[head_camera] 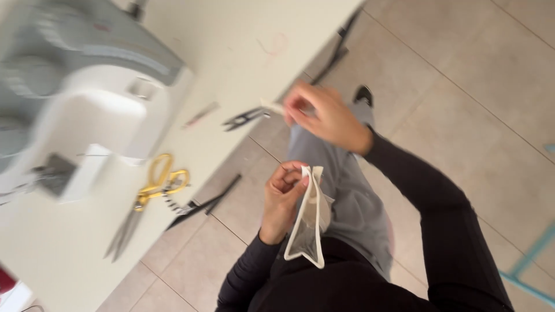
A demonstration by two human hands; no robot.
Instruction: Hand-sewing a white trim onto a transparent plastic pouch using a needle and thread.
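My left hand (284,193) pinches the top edge of a small cream fabric piece with a grey panel (308,222), which hangs down over my lap. My right hand (324,115) is raised at the table's edge, fingers closed around a small pale strip (272,106). Just left of that hand, a pair of small dark thread snips (245,118) lies on the white table (231,46). The frame is motion-blurred.
A white and grey sewing machine (87,86) stands at the left of the table. Yellow-handled scissors (151,190) lie near the table's front edge, with a thin pink-grey tool (201,114) farther back. Tiled floor lies below; a teal frame (532,254) shows at right.
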